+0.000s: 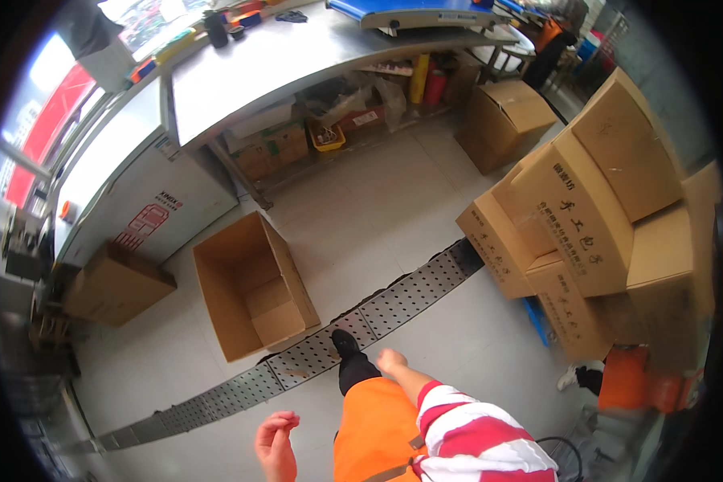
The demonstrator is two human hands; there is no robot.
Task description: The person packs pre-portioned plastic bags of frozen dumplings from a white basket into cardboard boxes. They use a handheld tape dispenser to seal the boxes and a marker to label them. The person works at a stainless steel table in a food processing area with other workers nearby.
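My left hand (277, 444) is at the bottom of the head view, its fingers curled together with nothing visible in them. Over the floor just right of my foot hangs my right hand (391, 359), loosely closed, no object seen in it. An orange apron (370, 422) covers my front, and my black shoe (344, 342) rests on a perforated metal drain cover (319, 355). Ahead and to the left, an open-topped cardboard box (214, 301) stands on the floor; its visible inside is bare. Neither hand touches it.
Stacked cardboard boxes (554, 211) bearing print rise at right. Another carton (506, 123) stands beside a steel table (265, 60) with a blue-belted conveyor (410, 7). A chest freezer (175, 187) and a leaning carton (120, 286) are left. Someone's shoe (568, 378) shows lower right.
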